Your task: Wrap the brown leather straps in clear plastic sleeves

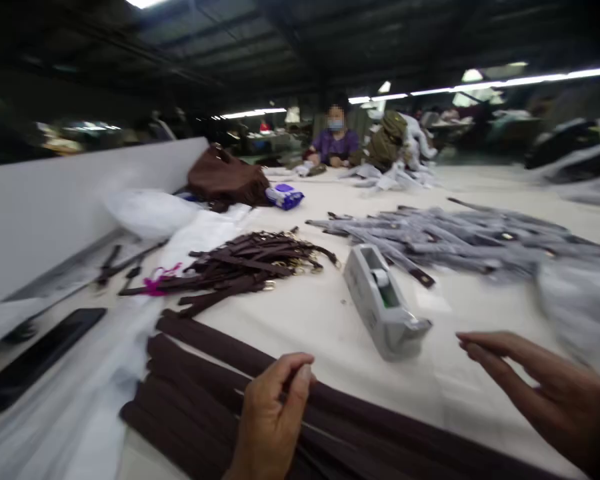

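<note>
My left hand (275,413) is over the dark brown fabric strips (180,400) at the front of the table, thumb and curled forefinger pressed together. Whatever sits in that pinch, if anything, is hidden. To the right, my right hand (545,387) points inward with thumb and fingertips closed together; blur keeps me from making out anything small between them. Between and beyond both hands stands a grey tape dispenser (380,307), with its cutting end toward me. Neither hand touches it. The long strips lie side by side, running toward the lower right.
Behind the strips lies a pile of brown straps with metal buckles (260,260), and a pink tie (160,280). Plastic-wrapped straps (460,240) spread at right. A black phone (40,357), purple wipes pack (285,196) and brown bag (225,177) are left. A masked person (335,143) sits opposite.
</note>
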Demonstrator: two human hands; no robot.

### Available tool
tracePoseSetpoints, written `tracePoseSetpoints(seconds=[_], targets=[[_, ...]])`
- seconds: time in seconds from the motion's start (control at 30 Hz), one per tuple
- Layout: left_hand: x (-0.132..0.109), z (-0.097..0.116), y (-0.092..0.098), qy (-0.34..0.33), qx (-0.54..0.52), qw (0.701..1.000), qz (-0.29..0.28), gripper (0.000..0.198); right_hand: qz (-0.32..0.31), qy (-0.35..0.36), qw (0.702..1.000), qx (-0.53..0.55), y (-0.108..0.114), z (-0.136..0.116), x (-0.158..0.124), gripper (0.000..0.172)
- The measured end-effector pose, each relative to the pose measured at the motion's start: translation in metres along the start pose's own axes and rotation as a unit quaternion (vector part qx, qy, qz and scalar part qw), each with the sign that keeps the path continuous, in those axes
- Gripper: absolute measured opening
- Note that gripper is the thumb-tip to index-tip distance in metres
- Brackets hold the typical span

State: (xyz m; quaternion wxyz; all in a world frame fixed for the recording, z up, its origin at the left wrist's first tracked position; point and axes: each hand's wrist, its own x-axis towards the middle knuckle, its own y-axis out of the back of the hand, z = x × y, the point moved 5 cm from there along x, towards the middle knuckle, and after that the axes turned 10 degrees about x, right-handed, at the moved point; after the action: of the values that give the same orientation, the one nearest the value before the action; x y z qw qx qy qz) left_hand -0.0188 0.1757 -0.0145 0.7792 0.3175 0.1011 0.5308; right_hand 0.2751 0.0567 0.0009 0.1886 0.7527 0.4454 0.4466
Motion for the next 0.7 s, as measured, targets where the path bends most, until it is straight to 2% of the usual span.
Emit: tracePoseSetpoints(seconds=[0.1,0.2,0.3,0.37,0.5,0.6,0.7], targets=[[-0.004,0.004,-0.016,-0.096,0.045,0.994,-0.032,0.015,-0.067,-0.094,0.993,0.003,0.019,-0.006,-0.024,0.016],[-0.02,0.02,-0.041,-0.237,0.063,0.966,-0.081,0.014,-0.179,-0.16,0.97,0.032,0.029,-0.013,-0.066,0.014],[-0.052,0.043,-0.072,-0.37,0.058,0.918,-0.128,0.025,-0.255,-0.151,0.954,0.044,0.024,-0.038,-0.117,0.024],[-0.077,0.054,-0.094,-0.423,0.071,0.892,-0.145,0.032,-0.238,-0.092,0.967,0.006,0.017,-0.057,-0.143,0.031],[-0.106,0.062,-0.122,-0.474,0.134,0.859,-0.137,0.019,-0.111,0.037,0.991,-0.07,0.007,-0.079,-0.171,0.027],[-0.108,0.064,-0.123,-0.523,0.143,0.832,-0.118,0.019,-0.073,0.071,0.988,-0.114,0.011,-0.078,-0.184,0.027],[-0.107,0.067,-0.117,-0.572,0.156,0.8,-0.095,0.014,-0.043,0.035,0.986,-0.158,0.024,-0.076,-0.193,0.019]])
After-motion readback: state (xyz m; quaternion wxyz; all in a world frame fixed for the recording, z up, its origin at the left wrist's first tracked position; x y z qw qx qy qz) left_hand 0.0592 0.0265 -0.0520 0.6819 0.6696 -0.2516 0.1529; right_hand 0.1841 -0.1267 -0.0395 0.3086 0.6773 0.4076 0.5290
